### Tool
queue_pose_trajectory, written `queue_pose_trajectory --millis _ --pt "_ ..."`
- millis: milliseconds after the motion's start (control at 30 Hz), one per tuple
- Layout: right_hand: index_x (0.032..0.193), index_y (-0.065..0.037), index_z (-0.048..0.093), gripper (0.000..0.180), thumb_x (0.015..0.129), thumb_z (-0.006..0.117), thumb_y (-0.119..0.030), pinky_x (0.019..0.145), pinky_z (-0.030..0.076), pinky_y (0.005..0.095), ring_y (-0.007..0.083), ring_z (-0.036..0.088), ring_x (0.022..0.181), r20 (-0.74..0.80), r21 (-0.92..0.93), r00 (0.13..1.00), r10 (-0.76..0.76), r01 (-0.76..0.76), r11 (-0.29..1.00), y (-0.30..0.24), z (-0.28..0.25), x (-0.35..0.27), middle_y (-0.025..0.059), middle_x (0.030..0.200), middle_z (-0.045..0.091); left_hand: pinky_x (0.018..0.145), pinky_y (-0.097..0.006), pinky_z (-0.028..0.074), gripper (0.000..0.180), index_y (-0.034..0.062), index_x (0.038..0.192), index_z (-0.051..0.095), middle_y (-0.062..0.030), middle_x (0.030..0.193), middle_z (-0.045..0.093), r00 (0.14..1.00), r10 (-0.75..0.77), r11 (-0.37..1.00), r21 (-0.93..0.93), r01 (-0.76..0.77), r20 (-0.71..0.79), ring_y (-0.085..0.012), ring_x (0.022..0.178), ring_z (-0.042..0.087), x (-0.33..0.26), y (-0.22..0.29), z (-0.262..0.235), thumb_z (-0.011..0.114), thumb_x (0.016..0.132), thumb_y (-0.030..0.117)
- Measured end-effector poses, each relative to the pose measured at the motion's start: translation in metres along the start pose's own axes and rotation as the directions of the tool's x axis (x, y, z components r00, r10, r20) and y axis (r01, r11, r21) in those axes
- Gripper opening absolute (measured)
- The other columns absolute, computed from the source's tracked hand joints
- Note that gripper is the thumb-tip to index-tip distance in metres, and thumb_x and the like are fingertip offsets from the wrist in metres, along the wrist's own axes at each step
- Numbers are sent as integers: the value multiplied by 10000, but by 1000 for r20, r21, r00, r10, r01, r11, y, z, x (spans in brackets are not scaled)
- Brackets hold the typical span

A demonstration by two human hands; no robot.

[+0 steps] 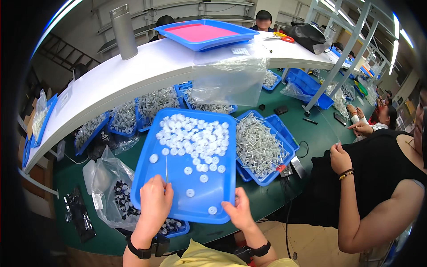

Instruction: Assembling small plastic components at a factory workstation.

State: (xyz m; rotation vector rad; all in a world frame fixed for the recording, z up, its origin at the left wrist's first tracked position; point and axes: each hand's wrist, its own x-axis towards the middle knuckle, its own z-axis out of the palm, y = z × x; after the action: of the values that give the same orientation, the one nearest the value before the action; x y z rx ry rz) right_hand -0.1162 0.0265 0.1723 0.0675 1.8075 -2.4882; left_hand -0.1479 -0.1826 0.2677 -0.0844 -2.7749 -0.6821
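Observation:
A blue tray sits tilted in front of me, with many small white round plastic pieces crowded at its far end and a few scattered nearer. My left hand is over its near left part, fingers closed on a thin, pointed metal tool; I cannot make out its exact kind. The tool points away from me, toward the white pieces. At the near right corner, my right hand grips the tray's rim, thumb on top and the other fingers partly hidden.
To the right stands a blue tray heaped with metal-stemmed parts; more such trays line up under the white shelf. On the left lies a clear bag with dark pieces. Another person's hand is at the right.

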Motion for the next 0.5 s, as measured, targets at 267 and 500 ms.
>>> queue_pose_trajectory --millis 267,500 --pt "974 15 415 284 719 534 54 636 496 276 155 588 751 -148 -38 987 -68 63 997 -27 -108 97 144 874 578 449 -239 479 93 -57 713 506 -96 619 574 932 -254 550 -754 359 259 -137 509 583 31 22 -12 587 759 -50" --pt "1029 -8 385 351 718 539 42 572 496 298 191 597 730 -233 -35 969 -83 77 996 -36 -201 226 146 899 580 464 -330 516 90 -52 686 473 -213 650 577 816 -319 190 -810 554 483 -225 489 588 25 -15 19 542 723 -96"
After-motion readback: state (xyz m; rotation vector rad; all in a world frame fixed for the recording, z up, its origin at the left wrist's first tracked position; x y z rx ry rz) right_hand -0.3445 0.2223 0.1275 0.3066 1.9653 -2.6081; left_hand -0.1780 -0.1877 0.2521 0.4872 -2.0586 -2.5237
